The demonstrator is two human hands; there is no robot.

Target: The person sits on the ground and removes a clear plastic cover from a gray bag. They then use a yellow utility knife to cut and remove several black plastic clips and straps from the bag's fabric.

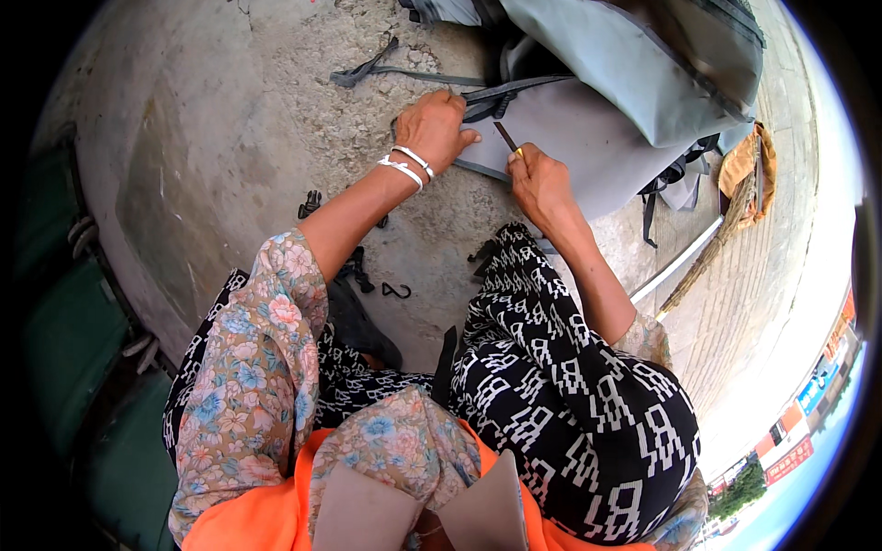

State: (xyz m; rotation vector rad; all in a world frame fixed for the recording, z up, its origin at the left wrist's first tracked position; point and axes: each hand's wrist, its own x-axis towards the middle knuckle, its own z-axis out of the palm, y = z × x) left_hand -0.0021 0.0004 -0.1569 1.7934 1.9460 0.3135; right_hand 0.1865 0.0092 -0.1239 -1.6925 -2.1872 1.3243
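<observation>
Rough concrete floor (239,138) carries a grey backpack (588,138) at its far edge. Left hand (436,129) presses a black strap (487,96) down, fingers curled together; right hand (537,179) pinches a thin tool (506,137) over the fabric. Should the strap slide, the tip could jab those holding fingers.

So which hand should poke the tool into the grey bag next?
Probably the right hand: it already grips the thin tool, tip at the grey bag. The left hand is pressing down the strap.
</observation>
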